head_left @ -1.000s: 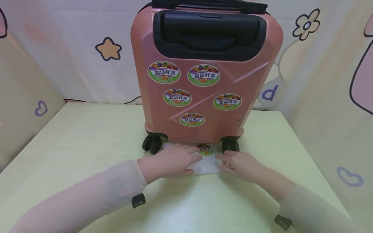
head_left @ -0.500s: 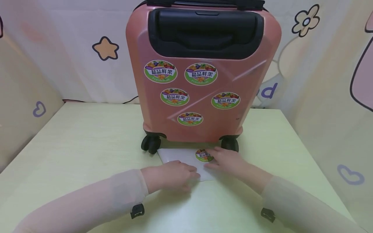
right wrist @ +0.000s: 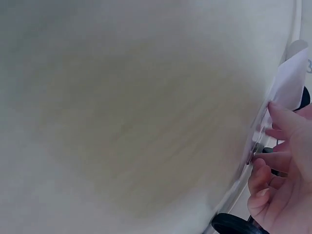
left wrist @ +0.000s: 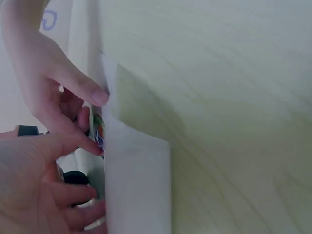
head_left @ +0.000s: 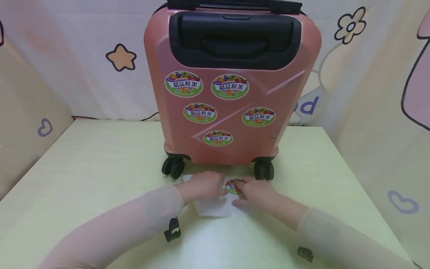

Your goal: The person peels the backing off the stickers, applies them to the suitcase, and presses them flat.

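Observation:
An oval fruit-label sticker [head_left: 232, 186] lies on a white backing sheet [head_left: 213, 208], on the table in front of an upright pink suitcase [head_left: 218, 153]. My left hand [head_left: 205, 185] grips the sheet just left of the sticker. From the other side my right hand [head_left: 260, 192] pinches the sticker's right end, and its fingers cover part of the label. The left wrist view shows the sheet's near edge [left wrist: 136, 180] bent up from the table, with the right thumb [left wrist: 99, 95] at it. Several matching stickers [head_left: 230, 86] are on the suitcase.
Black wheels [head_left: 173, 167] stand on both sides just behind the hands. A black handle panel [head_left: 235, 41] tops the suitcase. The pale table [head_left: 100, 160] stretches out to both sides, with a patterned cloth [head_left: 77, 67] behind.
The sheet has come out from under the suitcase toward me and shifted slightly left. My left hand moved back up beside the sticker; my right hand moved left onto its right end.

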`<state>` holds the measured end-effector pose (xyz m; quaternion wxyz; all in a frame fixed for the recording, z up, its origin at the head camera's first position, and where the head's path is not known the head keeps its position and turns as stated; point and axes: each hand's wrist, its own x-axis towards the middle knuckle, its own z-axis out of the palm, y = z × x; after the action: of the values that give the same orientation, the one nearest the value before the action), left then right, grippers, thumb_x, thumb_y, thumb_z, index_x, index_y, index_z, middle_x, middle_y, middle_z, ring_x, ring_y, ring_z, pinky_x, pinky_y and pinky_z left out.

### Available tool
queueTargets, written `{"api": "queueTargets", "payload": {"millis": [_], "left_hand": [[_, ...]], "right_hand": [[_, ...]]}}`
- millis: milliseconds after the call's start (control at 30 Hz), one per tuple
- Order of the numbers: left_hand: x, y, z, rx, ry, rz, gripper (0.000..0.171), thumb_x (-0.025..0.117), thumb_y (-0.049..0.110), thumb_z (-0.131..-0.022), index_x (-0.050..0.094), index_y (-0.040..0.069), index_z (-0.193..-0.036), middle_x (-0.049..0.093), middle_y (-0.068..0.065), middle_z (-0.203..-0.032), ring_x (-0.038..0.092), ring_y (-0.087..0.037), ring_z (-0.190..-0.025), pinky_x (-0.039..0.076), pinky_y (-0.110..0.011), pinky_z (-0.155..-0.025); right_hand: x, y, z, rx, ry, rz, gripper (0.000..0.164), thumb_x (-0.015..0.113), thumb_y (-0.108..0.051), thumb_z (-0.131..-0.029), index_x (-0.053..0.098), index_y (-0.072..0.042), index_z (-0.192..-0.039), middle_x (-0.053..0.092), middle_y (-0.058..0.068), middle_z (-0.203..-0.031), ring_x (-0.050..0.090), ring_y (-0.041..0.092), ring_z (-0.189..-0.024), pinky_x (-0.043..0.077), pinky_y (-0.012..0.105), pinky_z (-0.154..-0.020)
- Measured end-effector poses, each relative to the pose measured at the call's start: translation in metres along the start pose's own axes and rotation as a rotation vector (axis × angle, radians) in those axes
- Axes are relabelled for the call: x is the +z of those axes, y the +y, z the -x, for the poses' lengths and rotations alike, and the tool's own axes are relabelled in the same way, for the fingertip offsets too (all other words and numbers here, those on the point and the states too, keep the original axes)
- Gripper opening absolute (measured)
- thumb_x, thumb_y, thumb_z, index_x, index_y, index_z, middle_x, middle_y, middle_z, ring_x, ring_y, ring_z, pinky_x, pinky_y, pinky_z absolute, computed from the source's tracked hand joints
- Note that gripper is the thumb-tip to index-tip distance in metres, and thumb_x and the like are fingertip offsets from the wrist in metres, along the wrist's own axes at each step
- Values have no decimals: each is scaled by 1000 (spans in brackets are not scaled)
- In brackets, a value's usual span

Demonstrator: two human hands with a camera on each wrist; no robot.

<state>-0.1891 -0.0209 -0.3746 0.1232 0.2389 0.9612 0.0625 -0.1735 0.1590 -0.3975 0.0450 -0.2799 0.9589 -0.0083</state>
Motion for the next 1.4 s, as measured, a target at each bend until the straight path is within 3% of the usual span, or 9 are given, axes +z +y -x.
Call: {"api": "queueTargets", "payload": {"millis": [167,300,433,567,667,833,1067,1233,1400], "left_hand": [[1,-3,-5,-60,15,62,30,67,37,-83,61,12,-98,60,-2,-88,57,-20,-83,47,-41,-77],[2,-10,-9,-14,4,244,26,71,24,-80,62,7,-98,63,-5,-88,58,-23,-82,47,-39,-75],[4,-17,-10,55,-60,455,26,70,15,-80,68,2,-102,66,-6,-93,59,-20,-85,49,-31,-75],[4,-21,-5,37,-128,652,17,68,18,-83,70,7,-96,65,-2,-80,59,-14,-70,50,-27,-63],[1,-20,1,-4,-138,763,18,66,24,-86,69,10,-96,63,-1,-76,59,-13,-64,50,-27,-57],[-3,-15,8,-21,-120,872,22,66,32,-86,69,13,-95,64,-2,-76,60,-16,-66,50,-30,-57],[-5,-8,13,-17,-143,1021,25,67,29,-85,71,11,-101,65,-3,-80,61,-17,-69,50,-30,-61],[-5,-8,14,23,-150,1063,24,63,26,-89,70,9,-105,64,-2,-89,59,-16,-78,49,-28,-67],[-4,-7,15,78,-86,1067,22,66,19,-87,66,4,-103,63,-2,-89,57,-15,-81,47,-26,-69]], "right_hand": [[2,-2,4,-15,19,36,62,69,-49,-78,59,-7,-122,55,6,-95,55,19,-72,47,37,-58],[2,-1,8,-38,59,44,62,69,-48,-77,59,-6,-122,53,5,-90,51,17,-67,45,34,-55],[-2,-1,13,-68,112,39,61,70,-46,-78,59,-5,-122,54,5,-91,51,15,-67,45,29,-54],[-8,-2,19,-87,233,-15,56,73,-42,-76,61,-8,-119,53,3,-92,50,12,-66,44,25,-53],[-12,-4,24,-100,346,-99,43,75,-37,-76,66,-12,-109,51,-1,-89,48,8,-62,43,21,-51],[-14,-6,28,-123,501,-238,22,78,-25,-75,71,-14,-93,50,-5,-83,47,5,-58,41,17,-50],[-13,-9,29,-200,686,-325,15,81,-13,-71,73,-11,-83,52,-4,-74,48,8,-61,38,13,-51],[-15,-10,30,-174,692,-418,14,80,-7,-70,73,-10,-81,48,-6,-69,41,4,-59,36,15,-50],[-17,-10,32,-129,644,-477,11,78,-5,-72,73,-9,-81,46,-10,-69,42,5,-59,37,18,-50]]}}
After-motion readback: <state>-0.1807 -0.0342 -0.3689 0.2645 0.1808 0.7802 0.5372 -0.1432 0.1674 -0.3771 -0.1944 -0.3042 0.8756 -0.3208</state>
